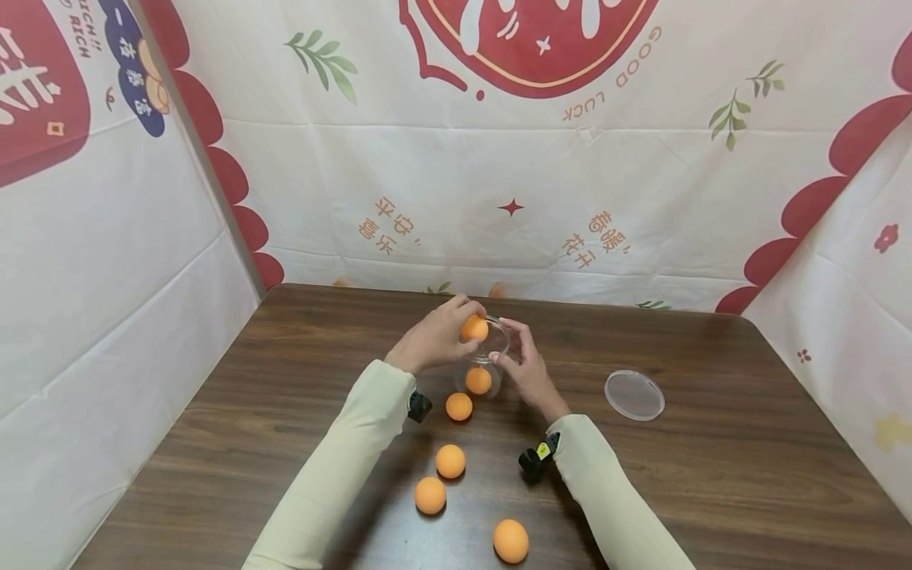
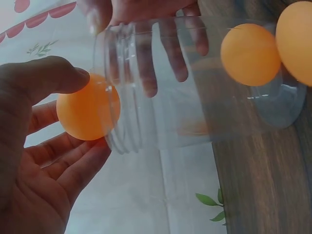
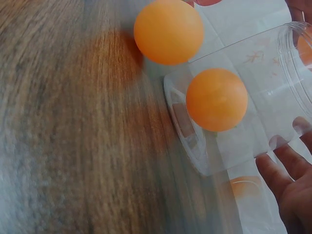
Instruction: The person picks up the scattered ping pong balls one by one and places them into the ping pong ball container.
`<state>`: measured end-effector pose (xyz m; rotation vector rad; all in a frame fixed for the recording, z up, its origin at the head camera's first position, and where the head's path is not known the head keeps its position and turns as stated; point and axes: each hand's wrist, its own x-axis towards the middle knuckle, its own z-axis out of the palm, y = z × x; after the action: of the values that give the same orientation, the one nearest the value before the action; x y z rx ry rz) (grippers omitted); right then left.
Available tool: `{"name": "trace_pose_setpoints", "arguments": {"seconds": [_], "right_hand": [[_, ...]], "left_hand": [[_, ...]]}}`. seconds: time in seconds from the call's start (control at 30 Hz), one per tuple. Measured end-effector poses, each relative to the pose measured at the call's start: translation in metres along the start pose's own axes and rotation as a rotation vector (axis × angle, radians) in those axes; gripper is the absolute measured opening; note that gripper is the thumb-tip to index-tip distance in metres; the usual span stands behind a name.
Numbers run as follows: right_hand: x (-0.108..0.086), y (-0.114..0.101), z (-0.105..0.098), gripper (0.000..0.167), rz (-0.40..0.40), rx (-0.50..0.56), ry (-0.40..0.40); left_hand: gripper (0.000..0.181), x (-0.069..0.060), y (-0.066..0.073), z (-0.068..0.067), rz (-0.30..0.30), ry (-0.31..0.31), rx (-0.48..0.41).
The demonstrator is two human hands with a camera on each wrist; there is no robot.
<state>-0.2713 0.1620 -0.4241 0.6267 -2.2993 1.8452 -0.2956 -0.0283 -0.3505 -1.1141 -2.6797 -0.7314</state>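
Observation:
My left hand pinches an orange ping-pong ball between thumb and fingers, right at the mouth of a clear plastic jar. The ball seems partly within the threaded rim. My right hand grips the jar from the right side near its top, thumb and fingers spread around the wall. Inside, close to the bottom, lies another orange ball. Just outside the jar's base sits a further orange ball on the table.
A clear round lid lies flat on the brown wooden table, right of the jar. Nearer the front edge are more orange balls: one, a second and a third. A printed white cloth hangs behind the table.

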Motion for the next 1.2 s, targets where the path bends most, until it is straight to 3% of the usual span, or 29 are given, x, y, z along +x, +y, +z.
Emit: {"name": "trace_pose_setpoints", "arguments": {"seconds": [0.13,0.3,1.2], "right_hand": [[-0.001,0.0,0.0,0.056,-0.01,0.005,0.0],[-0.004,-0.016,0.0,0.055,0.01,-0.005,-0.003],[-0.003,-0.017,0.001,0.056,0.019,-0.033,0.0]], "left_hand": [[0.03,0.0,0.0,0.003,0.001,-0.005,0.01],[0.03,0.0,0.001,0.004,-0.003,-0.01,0.023],[0.03,-0.002,0.0,0.002,-0.016,-0.017,0.043]]}}
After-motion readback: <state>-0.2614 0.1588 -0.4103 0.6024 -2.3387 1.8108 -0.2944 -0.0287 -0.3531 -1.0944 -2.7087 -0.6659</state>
